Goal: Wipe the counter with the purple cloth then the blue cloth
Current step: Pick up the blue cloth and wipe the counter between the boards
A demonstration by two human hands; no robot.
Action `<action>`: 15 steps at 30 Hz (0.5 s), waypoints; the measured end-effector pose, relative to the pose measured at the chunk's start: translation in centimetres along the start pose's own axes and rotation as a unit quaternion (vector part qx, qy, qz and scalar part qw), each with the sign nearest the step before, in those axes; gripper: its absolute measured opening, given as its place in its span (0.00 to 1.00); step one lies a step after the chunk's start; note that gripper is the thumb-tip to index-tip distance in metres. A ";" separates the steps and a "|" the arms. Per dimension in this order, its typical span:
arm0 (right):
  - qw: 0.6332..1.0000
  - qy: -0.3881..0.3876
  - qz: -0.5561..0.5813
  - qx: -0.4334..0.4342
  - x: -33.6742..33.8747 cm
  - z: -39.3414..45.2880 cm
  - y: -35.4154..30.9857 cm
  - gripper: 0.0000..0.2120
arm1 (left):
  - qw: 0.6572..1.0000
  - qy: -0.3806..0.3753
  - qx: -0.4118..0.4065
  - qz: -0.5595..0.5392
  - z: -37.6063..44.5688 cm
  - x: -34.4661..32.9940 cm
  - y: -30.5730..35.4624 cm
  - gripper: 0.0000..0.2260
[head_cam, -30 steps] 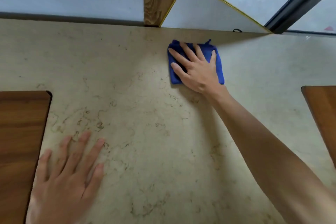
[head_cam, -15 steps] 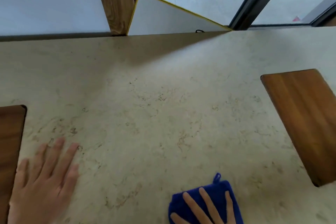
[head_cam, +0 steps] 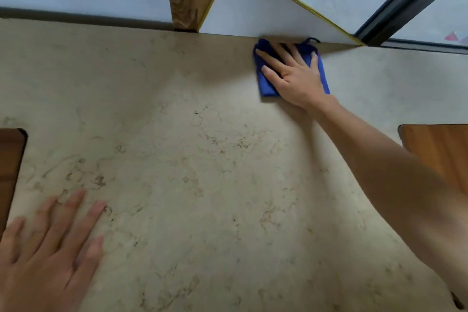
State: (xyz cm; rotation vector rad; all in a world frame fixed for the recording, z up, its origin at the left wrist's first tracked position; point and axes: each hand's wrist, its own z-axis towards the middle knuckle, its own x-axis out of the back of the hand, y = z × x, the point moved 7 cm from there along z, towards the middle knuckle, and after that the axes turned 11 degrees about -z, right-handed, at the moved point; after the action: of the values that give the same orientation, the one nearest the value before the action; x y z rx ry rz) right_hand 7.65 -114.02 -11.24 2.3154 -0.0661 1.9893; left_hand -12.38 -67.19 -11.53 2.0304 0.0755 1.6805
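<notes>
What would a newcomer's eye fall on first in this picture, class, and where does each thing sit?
The blue cloth stands out, pressed flat under the right hand at the far edge of the beige counter, right below a white board with yellow edging. The left hand rests spread on the counter at the near left, beside a wooden panel.

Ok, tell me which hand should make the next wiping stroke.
Right. The right hand is pressed flat on the blue cloth at the counter's far edge; the left hand rests bare, far away.
</notes>
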 end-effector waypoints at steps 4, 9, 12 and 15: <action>1.000 0.002 0.009 -0.004 -0.2 -0.2 -1.0 0.25 | 0.996 -0.052 0.069 -0.008 -0.5 -1.9 -3.5 0.31; 0.999 0.021 -0.017 -0.033 -2.2 -13.2 -1.1 0.24 | 0.994 -0.054 0.096 -0.002 -0.2 -3.3 -6.6 0.27; 0.998 0.036 -0.038 -0.032 -4.1 -28.3 -2.1 0.25 | 0.992 -0.076 0.104 -0.002 -0.2 -4.1 -7.4 0.27; 0.998 -0.004 -0.063 0.000 -7.4 -43.0 -6.6 0.26 | 0.990 -0.103 0.091 0.019 -0.3 -4.5 -7.5 0.28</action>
State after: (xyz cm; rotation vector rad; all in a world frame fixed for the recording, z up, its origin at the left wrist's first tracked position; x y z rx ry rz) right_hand -35.19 -103.60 -12.37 2.2663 0.0766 1.9216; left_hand -11.70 -62.14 -18.65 2.3442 0.1239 1.5227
